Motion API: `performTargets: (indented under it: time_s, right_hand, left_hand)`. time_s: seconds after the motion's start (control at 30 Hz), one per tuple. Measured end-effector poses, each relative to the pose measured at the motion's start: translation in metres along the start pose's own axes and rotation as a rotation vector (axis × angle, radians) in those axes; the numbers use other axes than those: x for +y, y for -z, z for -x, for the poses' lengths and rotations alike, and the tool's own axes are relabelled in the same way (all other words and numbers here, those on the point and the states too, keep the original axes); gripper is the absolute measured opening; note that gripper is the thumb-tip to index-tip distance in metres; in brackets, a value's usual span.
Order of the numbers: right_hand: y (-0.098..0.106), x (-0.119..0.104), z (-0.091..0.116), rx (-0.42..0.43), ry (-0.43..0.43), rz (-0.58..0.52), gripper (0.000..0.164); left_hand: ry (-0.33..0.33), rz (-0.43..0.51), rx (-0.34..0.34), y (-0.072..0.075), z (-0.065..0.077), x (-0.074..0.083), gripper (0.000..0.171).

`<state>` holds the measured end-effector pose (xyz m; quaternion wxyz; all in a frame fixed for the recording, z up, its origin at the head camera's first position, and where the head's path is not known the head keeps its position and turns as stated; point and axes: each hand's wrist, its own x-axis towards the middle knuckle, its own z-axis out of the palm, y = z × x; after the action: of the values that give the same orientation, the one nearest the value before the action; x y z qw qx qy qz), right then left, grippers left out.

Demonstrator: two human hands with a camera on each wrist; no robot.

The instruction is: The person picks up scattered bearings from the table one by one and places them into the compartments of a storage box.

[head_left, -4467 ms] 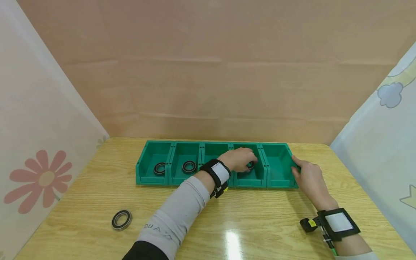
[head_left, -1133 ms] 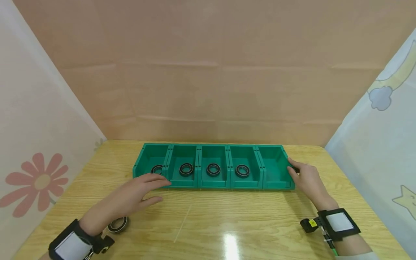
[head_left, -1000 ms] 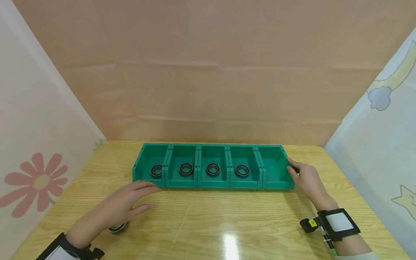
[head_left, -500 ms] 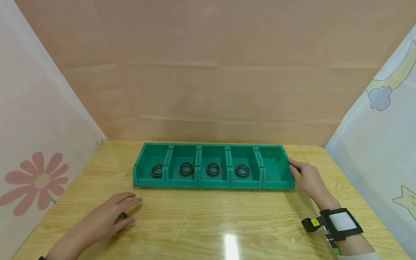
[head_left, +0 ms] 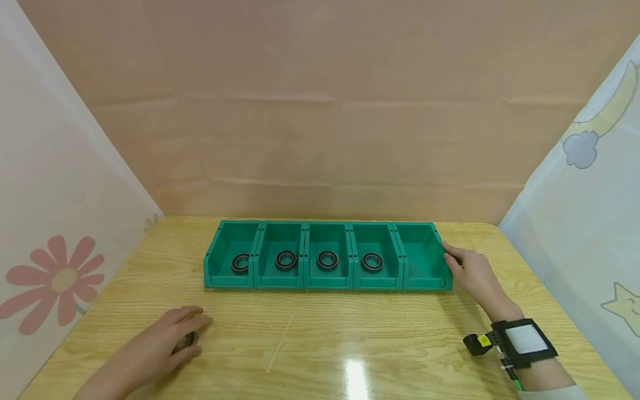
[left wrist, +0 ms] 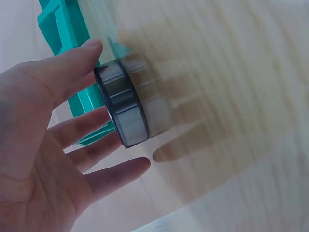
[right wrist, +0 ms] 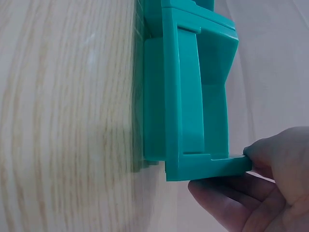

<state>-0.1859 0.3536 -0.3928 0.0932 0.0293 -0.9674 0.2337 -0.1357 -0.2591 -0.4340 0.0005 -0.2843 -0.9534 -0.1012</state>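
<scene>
My left hand (head_left: 152, 347) is low over the table at the near left, spread around a black-rimmed ball bearing (head_left: 186, 340). In the left wrist view, the bearing (left wrist: 124, 108) stands between the thumb and the loosely extended fingers, with no clear pinch on it. My right hand (head_left: 477, 275) holds the side wall of the rightmost green parts bin (head_left: 425, 258). The right wrist view shows the thumb at the wall's edge and the other fingers under its outer face, on the bin (right wrist: 190, 92). No bearing shows inside that bin.
The green bins stand joined in a row along the back of the wooden table (head_left: 310, 339). Each of the other bins contains one bearing, such as the leftmost bearing (head_left: 241, 263) and the middle bearing (head_left: 327, 260). A brown backdrop (head_left: 320, 139) rises behind.
Earlier, my left hand was at the fourth bin with a bearing; that bearing now lies there. The hand has moved back left and down to the bearing on the table. My right hand stays at the bin.
</scene>
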Motion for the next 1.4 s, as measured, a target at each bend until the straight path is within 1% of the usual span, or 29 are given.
performTargets:
  time_s: [0.1, 0.37, 0.47, 0.67, 0.9, 1.13, 1.33, 1.4]
  right_hand:
    - [-0.0001, 0.0002, 0.0003, -0.001, -0.001, 0.003, 0.045]
    - [-0.0002, 0.0012, 0.0008, 0.004, 0.0, 0.004, 0.045]
    - [0.0003, 0.0007, 0.001, 0.002, -0.001, -0.001, 0.045]
    - [0.0012, -0.0001, 0.0005, 0.009, 0.002, 0.003, 0.045]
    - [0.0014, -0.0008, 0.0, -0.001, -0.008, 0.002, 0.044]
    - [0.0012, 0.0001, 0.0007, -0.006, -0.003, -0.005, 0.045]
    - [0.0012, 0.0002, 0.0005, -0.008, 0.005, -0.017, 0.045]
    - [0.0011, 0.0004, 0.0002, -0.005, 0.011, -0.024, 0.045]
  left_hand:
    - [-0.005, 0.008, -0.018, 0.0003, 0.0017, -0.0006, 0.043]
    - [-0.021, 0.068, -0.114, 0.0021, 0.0054, -0.0027, 0.035]
    - [-0.008, 0.09, -0.147, 0.0027, 0.0061, -0.0041, 0.036]
    - [-0.01, 0.133, -0.163, 0.0031, 0.007, -0.0064, 0.038]
    - [-0.016, 0.12, -0.18, 0.0036, 0.0059, -0.0064, 0.038]
    - [0.002, 0.118, -0.188, 0.0042, 0.0048, -0.0052, 0.038]
    - [-0.042, 0.129, -0.187, 0.0038, 0.0036, -0.0075, 0.035]
    - [-0.062, 0.131, -0.176, 0.0035, 0.003, -0.0072, 0.033]
